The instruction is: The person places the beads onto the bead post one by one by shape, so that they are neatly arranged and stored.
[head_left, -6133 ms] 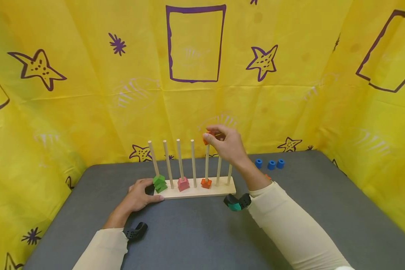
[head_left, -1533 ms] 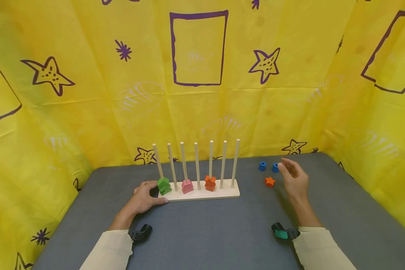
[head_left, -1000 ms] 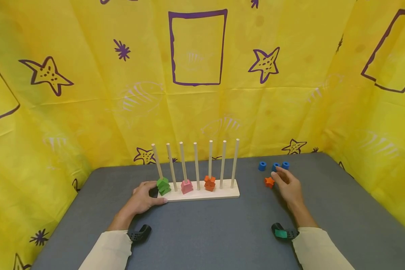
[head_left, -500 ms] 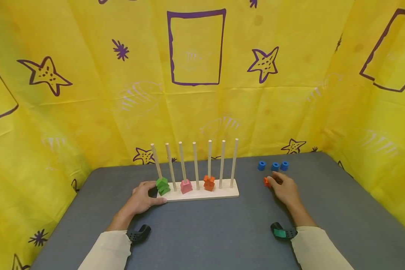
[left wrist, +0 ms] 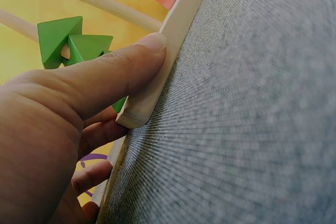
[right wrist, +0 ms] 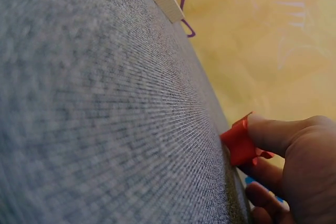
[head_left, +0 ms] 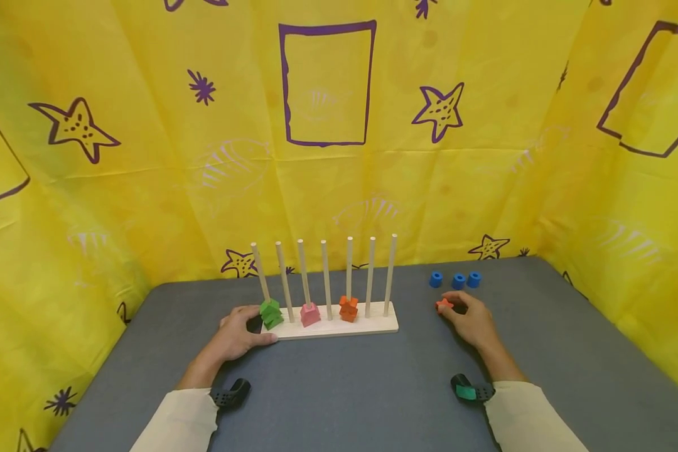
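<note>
A wooden peg board [head_left: 339, 329] with several upright dowels stands on the table. My left hand [head_left: 236, 336] grips its left end, thumb along the front edge and fingers behind. Green triangular blocks [head_left: 271, 314] sit at the foot of the leftmost dowel, close to that hand. Further right are pink blocks [head_left: 310, 314] and a stack of orange star blocks [head_left: 348, 309], each threaded on its own dowel. To the right of the board, my right hand [head_left: 474, 319] pinches a loose orange star block [right wrist: 241, 144] between thumb and fingers, low at the tabletop.
Three blue cylinder beads, among them the leftmost bead [head_left: 435, 279], lie just behind my right hand. A dark grey cloth [head_left: 339, 395] covers the table. Yellow patterned curtain [head_left: 328, 188] closes off the back and both sides.
My right hand has left the fifth dowel, where a second orange star now sits low. It has moved right, then taken hold of the loose orange star. The left hand keeps its grip.
</note>
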`<control>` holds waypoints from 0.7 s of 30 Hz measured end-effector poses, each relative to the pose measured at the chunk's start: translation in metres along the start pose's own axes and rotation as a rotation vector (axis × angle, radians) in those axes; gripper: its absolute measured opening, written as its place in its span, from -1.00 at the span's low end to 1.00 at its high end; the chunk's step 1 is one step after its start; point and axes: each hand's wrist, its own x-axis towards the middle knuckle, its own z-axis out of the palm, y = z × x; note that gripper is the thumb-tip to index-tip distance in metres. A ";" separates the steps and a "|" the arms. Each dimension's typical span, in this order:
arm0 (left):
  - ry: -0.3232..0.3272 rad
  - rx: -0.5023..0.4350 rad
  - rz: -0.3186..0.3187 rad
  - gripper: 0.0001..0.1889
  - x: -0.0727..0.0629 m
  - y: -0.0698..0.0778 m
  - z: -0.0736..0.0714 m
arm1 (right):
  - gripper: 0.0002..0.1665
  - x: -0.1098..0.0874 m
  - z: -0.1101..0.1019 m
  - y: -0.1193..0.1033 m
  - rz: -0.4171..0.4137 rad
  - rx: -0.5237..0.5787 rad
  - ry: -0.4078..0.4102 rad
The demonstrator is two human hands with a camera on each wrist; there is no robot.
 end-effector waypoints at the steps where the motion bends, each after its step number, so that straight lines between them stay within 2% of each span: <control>1: 0.001 -0.001 0.000 -0.10 0.000 0.000 0.000 | -0.55 0.000 0.000 0.000 -0.010 0.007 0.004; 9: 0.010 0.001 -0.001 -0.11 -0.002 -0.001 0.001 | -0.50 -0.004 0.002 -0.006 -0.042 0.073 0.077; 16: 0.003 -0.005 -0.003 -0.11 -0.003 0.000 0.002 | -0.41 -0.003 -0.003 -0.017 0.048 0.322 0.044; 21: 0.006 -0.009 0.000 -0.11 -0.002 0.000 0.002 | -0.49 -0.002 -0.006 -0.025 0.079 0.410 0.041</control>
